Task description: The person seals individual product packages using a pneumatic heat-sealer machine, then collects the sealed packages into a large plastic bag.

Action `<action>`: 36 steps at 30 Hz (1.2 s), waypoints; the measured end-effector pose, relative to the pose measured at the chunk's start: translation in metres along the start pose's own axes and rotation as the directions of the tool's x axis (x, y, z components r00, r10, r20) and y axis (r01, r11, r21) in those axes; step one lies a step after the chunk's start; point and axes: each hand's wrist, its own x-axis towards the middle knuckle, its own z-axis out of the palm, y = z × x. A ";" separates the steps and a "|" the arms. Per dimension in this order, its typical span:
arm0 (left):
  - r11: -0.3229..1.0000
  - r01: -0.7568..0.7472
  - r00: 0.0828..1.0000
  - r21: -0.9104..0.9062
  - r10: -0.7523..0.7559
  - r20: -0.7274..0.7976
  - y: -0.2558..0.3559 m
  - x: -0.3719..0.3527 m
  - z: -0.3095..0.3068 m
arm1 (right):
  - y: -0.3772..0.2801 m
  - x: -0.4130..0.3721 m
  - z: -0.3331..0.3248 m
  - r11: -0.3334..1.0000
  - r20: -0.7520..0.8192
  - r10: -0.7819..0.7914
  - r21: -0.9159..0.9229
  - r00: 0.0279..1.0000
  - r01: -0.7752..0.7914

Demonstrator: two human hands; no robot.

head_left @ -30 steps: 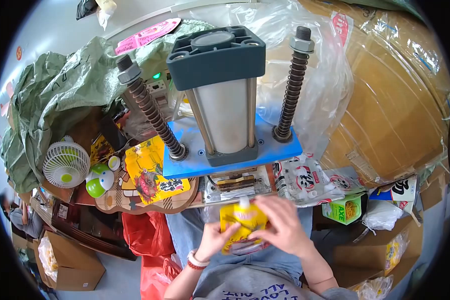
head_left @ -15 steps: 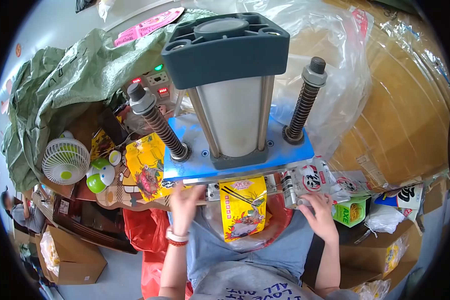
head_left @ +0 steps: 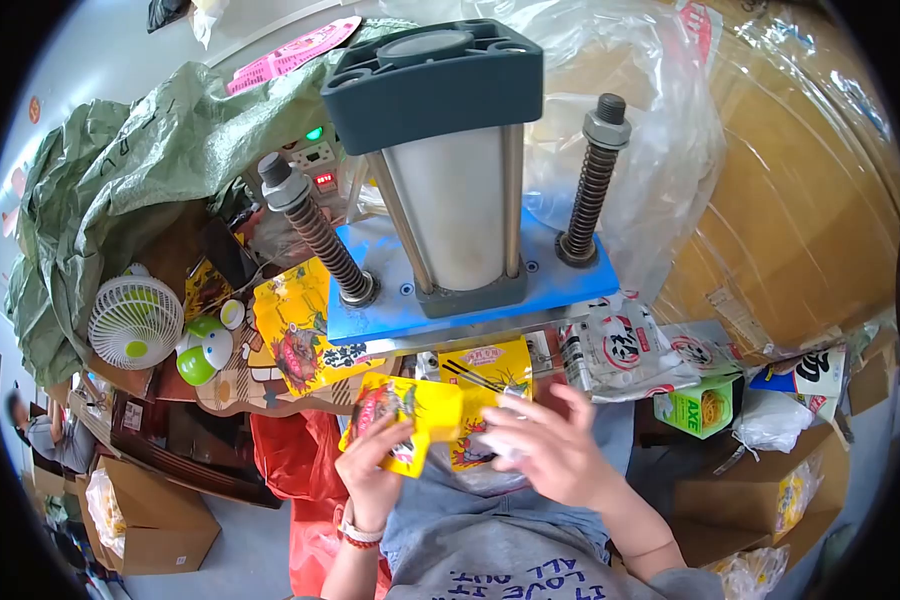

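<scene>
My left hand (head_left: 370, 475) grips a small yellow printed pouch (head_left: 415, 402) just in front of the press, tilted across my lap. Close to the pouch's right side, my right hand (head_left: 570, 455) is closed on a small whitish packet (head_left: 507, 443), partly hidden and blurred. Behind them another yellow pouch (head_left: 490, 362), printed with chopsticks, hangs from under the blue press plate (head_left: 470, 318). Silver-white packets (head_left: 615, 350) lie at the right end of the press. A stack of yellow pouches (head_left: 295, 320) lies to its left.
The press cylinder (head_left: 450, 210) stands tall ahead, between two spring rods. At left are a white fan (head_left: 135, 322) and a red bag (head_left: 300, 465). A green AXE box (head_left: 700, 407) and a cardboard box (head_left: 750, 505) stand at right. Another person (head_left: 55, 435) sits far left.
My left hand has come back from the press edge and now holds a yellow pouch. My right hand has moved left from the silver-white packets, carrying a whitish packet towards the pouch.
</scene>
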 end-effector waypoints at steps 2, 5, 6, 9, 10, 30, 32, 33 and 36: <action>0.994 -0.103 0.990 -0.023 0.104 0.091 0.020 0.000 -0.004 | -0.003 0.000 0.011 0.990 0.031 -0.132 0.061 0.991 0.130; 0.958 -0.150 0.947 -0.244 0.211 0.243 0.041 0.004 -0.020 | -0.021 -0.001 -0.012 0.971 0.028 -0.196 0.146 0.980 0.190; 0.933 -0.115 0.932 -0.341 0.220 0.289 0.044 0.004 -0.022 | -0.021 -0.002 -0.016 0.961 0.046 -0.169 0.228 0.985 0.154; 0.968 0.111 0.887 -0.227 0.007 0.461 0.039 -0.004 0.004 | -0.003 -0.007 -0.007 0.964 0.063 0.047 0.259 0.997 -0.061; 0.903 0.349 0.808 -0.249 -0.156 0.568 0.027 -0.007 0.024 | 0.005 -0.008 0.000 0.961 0.075 0.169 0.210 0.983 -0.181; 0.582 0.065 0.998 0.810 -0.058 -0.039 -0.064 0.055 0.024 | 0.086 -0.086 -0.024 0.767 -0.027 0.628 0.194 0.778 -0.612; 0.763 -0.044 0.983 0.645 -0.082 0.164 -0.109 0.020 0.008 | 0.075 -0.084 -0.015 0.676 -0.145 0.690 0.481 0.710 -0.558; 0.852 -0.144 0.964 0.503 0.007 0.265 -0.121 0.004 0.001 | 0.064 -0.076 -0.010 0.609 -0.216 0.717 0.656 0.663 -0.446; 0.934 0.066 0.978 0.352 -0.131 0.164 -0.099 -0.013 -0.010 | 0.033 -0.048 -0.031 0.894 -0.345 0.404 0.347 0.847 -0.285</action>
